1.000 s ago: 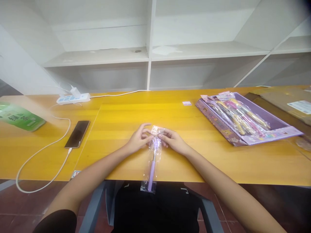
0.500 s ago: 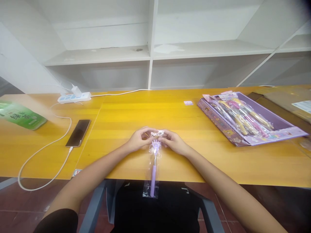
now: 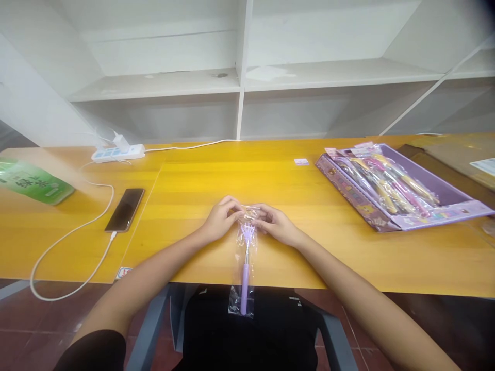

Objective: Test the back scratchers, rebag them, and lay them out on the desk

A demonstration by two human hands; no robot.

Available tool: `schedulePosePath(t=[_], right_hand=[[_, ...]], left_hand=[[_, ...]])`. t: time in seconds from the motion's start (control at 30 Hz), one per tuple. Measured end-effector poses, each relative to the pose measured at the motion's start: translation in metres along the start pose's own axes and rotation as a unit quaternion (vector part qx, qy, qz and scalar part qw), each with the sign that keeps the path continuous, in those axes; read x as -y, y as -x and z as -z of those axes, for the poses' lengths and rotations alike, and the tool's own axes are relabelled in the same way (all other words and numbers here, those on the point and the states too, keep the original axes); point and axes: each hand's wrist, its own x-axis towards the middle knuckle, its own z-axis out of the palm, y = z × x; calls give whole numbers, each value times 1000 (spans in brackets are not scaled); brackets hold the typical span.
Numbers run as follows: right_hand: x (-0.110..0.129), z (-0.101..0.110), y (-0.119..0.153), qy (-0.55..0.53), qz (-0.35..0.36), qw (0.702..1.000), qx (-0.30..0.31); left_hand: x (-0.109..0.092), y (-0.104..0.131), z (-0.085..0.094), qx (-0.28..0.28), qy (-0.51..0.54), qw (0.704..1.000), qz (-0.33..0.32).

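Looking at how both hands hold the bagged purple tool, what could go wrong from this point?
The left hand and right hand pinch only the top of the clear bag, while the purple handle hangs past the table edge; if the grip slips, it may drop to the floor. Pulling the thin plastic could also tear it unevenly.

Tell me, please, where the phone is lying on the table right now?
In the head view the phone lies on the yellow table, to the left of the left hand, between the green packet and the hands, its white cable plugged in.
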Motion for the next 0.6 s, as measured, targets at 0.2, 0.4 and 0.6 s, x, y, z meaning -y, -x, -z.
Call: schedulePosePath(t=[0.2,0.4,0.6], right_hand=[[1,1,0,3,11,1000,-4],[4,0,1,24,9,1000,-3],[3,1,2,25,11,1000,-3]], left_hand=[[5,-3,9,74,103,992,22],[10,-2,5,88,195,975,65],[8,-1,3,62,167,984,31]])
